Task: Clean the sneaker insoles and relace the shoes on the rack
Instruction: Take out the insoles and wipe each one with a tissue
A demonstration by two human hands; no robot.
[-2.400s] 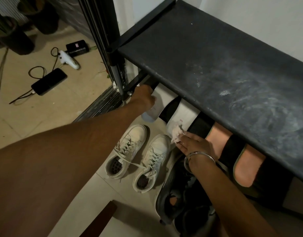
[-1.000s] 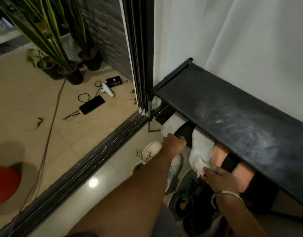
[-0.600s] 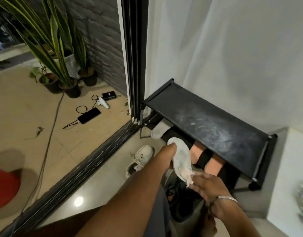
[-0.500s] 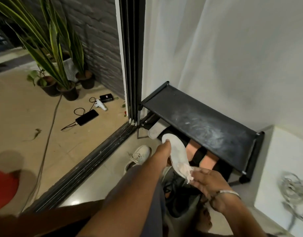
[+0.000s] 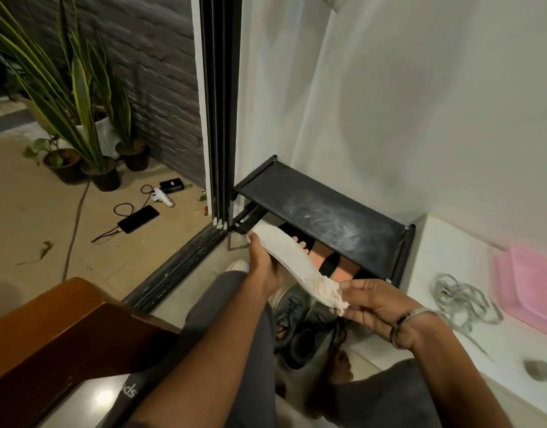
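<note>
the black shoe rack (image 5: 321, 211) stands low against the white wall, and everything else sits around it. just in front of the rack, lifted up in the air, is the white insole (image 5: 290, 261). its long line runs slanted, far tip up near the rack's left end, near tip down toward the person. the left hand (image 5: 264, 267) holds it from under the far half, fingers wrapped round the edge. the right hand (image 5: 368, 304) pinches a small wad of cloth (image 5: 327, 288) on the near tip, so that hand is nearest the wiping spot. i think the next rub goes along that slanted line. the loose laces (image 5: 460, 298) lie on a white ledge right of the rack.
</note>
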